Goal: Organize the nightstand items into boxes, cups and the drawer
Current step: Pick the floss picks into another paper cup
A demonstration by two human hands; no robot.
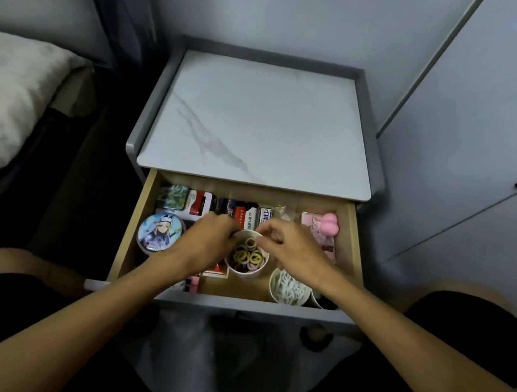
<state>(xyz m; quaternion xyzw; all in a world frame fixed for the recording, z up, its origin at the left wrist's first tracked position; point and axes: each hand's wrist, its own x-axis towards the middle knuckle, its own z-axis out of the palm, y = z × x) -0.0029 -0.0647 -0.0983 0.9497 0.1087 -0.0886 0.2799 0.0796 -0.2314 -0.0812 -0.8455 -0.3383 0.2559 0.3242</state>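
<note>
Open drawer [352,242], contents listed left to right, positions taken from the hair-tie cup [246,260].

1. Round illustrated tin [159,232]: well left of the cup, against the drawer's left wall.
2. Green patterned tin [173,195]: behind and left of the cup, in the back-left corner.
3. Left hand [202,242]: fingers curled round the cup's left side, knuckles up.
4. Hair-tie cup: white, upright, mid-drawer, holding yellow, dark and pale ties.
5. Row of small boxes [235,210]: just behind the cup, along the back wall.
6. Right hand [289,250]: fingertips drawn together narrowly at the cup's far-right rim; whether they pinch the rim or a tie cannot be told.
7. White cup of pale sticks [289,289]: front-right of the cup, close beside it, under the right forearm.
8. Pink rounded item [329,224]: behind and well right of the cup, near the right wall.

Open room: a strip of bare wood floor in front of the cup, up to the drawer's front edge.
</note>
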